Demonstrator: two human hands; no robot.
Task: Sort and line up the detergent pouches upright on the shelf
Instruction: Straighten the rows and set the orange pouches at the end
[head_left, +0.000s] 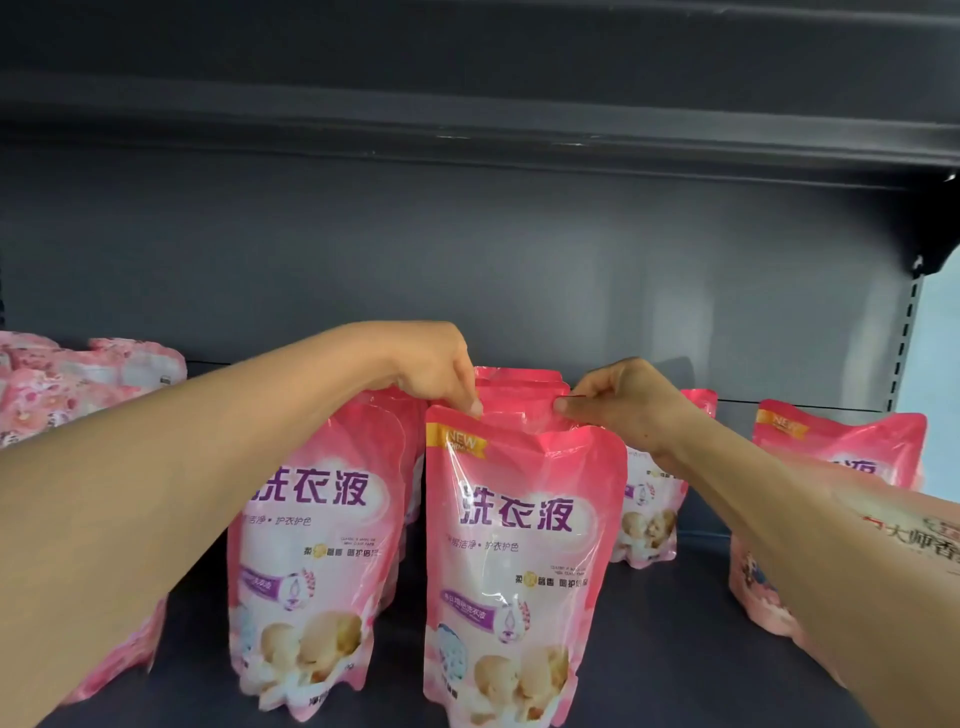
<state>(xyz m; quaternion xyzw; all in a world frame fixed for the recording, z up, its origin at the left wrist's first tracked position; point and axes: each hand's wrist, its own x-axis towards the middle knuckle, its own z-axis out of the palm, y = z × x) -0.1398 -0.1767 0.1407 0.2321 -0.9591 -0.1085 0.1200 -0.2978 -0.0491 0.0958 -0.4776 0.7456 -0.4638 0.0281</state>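
Observation:
A pink detergent pouch (519, 561) stands upright at the front middle of the dark shelf (675, 639). My left hand (441, 371) pinches its top left corner. My right hand (623, 402) pinches the top edge of a pouch near the right corner; whether it is this pouch or the one just behind, I cannot tell. More pink pouches (519, 387) stand in a row right behind it. Another upright pouch (311, 545) stands just to the left, partly hidden by my left forearm.
A smaller pouch (649, 514) stands behind my right wrist. Another pouch (841, 447) leans at the far right, behind my right forearm. Flowery pink packs (78, 379) are piled at the back left. The upper shelf (467, 135) hangs overhead. A slotted upright (904, 343) bounds the right side.

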